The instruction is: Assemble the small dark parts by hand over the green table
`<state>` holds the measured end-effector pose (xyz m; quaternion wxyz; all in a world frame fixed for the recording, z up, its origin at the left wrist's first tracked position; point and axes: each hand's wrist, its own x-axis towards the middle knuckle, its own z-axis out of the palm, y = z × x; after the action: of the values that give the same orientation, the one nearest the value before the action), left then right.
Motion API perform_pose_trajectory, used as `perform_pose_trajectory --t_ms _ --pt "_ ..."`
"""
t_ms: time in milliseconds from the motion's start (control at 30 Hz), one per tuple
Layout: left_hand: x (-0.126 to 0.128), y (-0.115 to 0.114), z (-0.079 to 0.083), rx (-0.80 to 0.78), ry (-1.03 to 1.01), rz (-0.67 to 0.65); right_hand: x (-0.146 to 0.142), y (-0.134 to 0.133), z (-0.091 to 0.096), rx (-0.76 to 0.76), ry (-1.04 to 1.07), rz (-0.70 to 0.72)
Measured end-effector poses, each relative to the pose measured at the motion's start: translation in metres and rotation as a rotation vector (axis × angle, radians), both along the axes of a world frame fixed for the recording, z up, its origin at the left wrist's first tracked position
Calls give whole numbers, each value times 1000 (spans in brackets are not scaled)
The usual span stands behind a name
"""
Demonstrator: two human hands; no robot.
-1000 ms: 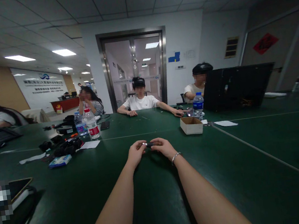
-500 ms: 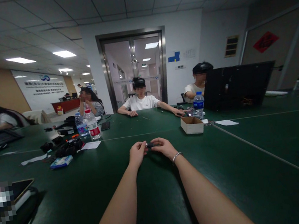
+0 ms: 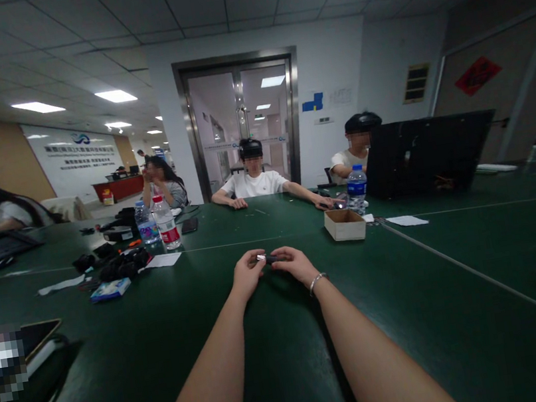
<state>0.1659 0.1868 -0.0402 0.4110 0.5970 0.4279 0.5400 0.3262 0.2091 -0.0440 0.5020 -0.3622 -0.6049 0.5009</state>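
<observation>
Between my hands, just above the green table (image 3: 288,339), is a small slim black object with a shiny silver end (image 3: 267,259). Its exact kind is too small to make out. My left hand (image 3: 247,274) pinches the silver end between thumb and fingers. The black end is gripped by the fingertips of my right hand (image 3: 298,265), which has a bracelet (image 3: 317,282) at its wrist. Part of the object is hidden by the fingers on both sides.
An open cardboard box (image 3: 345,227) stands ahead to the right, with a blue-labelled bottle (image 3: 357,187) behind it. Two bottles, black gear (image 3: 124,265) and a blue-white packet (image 3: 110,290) lie ahead left. Several people sit around; one rests a hand (image 3: 325,202) near the box.
My left fingers have shifted slightly on the object, and more of its silver end shows. My right hand is nearly still. The hand of the person opposite has moved a little.
</observation>
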Motion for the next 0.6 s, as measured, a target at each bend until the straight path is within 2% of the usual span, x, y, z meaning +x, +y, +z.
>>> perform_pose_trajectory --t_ms 600 --pt "-1 5 -3 -100 -52 95 -1 1 0 24 -22 15"
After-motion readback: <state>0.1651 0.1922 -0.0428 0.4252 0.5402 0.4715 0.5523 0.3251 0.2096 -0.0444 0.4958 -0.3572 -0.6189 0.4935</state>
